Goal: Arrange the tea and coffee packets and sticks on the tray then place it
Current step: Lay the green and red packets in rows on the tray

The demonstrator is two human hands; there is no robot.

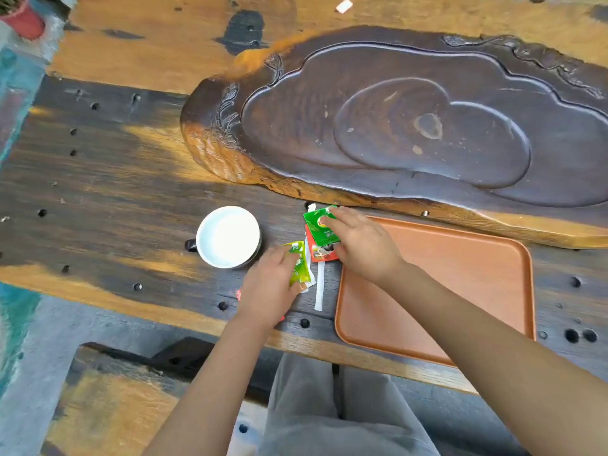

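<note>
1. We see a smooth, matte orange-brown tray (460,284), rectangular with rounded corners and a low raised rim, bare inside, lying near the front edge of a rough, hole-pocked wooden table (115,199).
2. Behind it lies a dark carved wooden slab (411,126) with a glossy, cloud-shaped hollow.
3. Our right hand (362,245) lies flat, fingers spread, pressing a glossy green packet (320,227) stacked on a red packet (324,253), just left of the tray's rim.
4. Our left hand (269,287) pinches a lime-green packet (297,264) beside a thin white stick (319,286).
5. A round white mug (228,236) stands just left of the packets.
6. The packet print is too blurred to read.
</note>
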